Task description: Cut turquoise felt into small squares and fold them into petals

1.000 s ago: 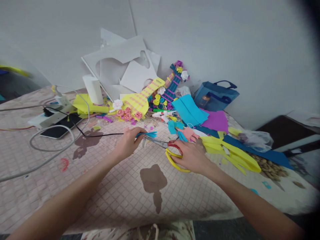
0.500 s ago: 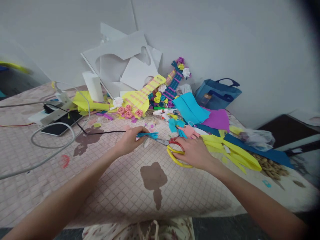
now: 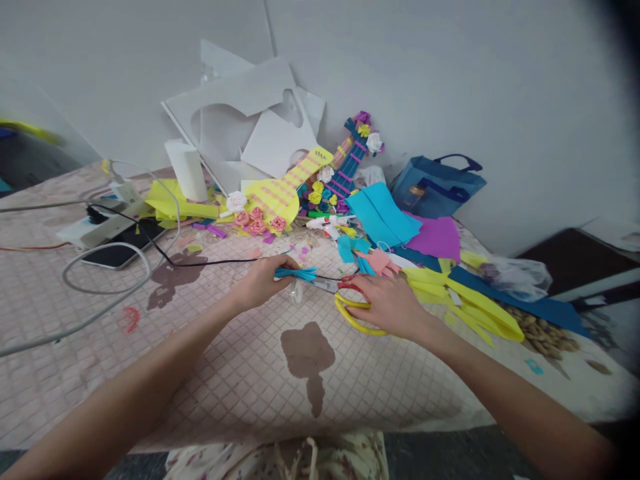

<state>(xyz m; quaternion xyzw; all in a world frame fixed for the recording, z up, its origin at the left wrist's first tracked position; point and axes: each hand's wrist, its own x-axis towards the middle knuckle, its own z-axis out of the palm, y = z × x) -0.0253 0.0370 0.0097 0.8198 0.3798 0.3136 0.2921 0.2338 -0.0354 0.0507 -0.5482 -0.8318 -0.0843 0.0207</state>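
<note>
Between the fingers of my left hand (image 3: 263, 283) is a bundle of narrow blue paper strips (image 3: 297, 274), its free ends sticking out to the right. My right hand (image 3: 393, 305) is closed on the handles of a pair of scissors (image 3: 358, 312), yellow and red. The scissor blades point left and reach the underside of the strips near their ends; whether they are cutting I cannot tell. Just below the strips sits a small clear round object (image 3: 297, 292). Pink paper pieces (image 3: 383, 262) lie right behind my right hand.
Behind stand a yellow paper guitar (image 3: 280, 195) with pink flowers and a blue paper guitar (image 3: 347, 172). Blue sheets (image 3: 383, 217), yellow paper (image 3: 467, 307) and peanuts (image 3: 540, 333) lie to the right. A power strip (image 3: 100, 230), cables and a phone (image 3: 123, 248) occupy the left.
My hands stay almost in place, with the strips and scissors barely shifted. More of the small clear object below the strips shows now.
</note>
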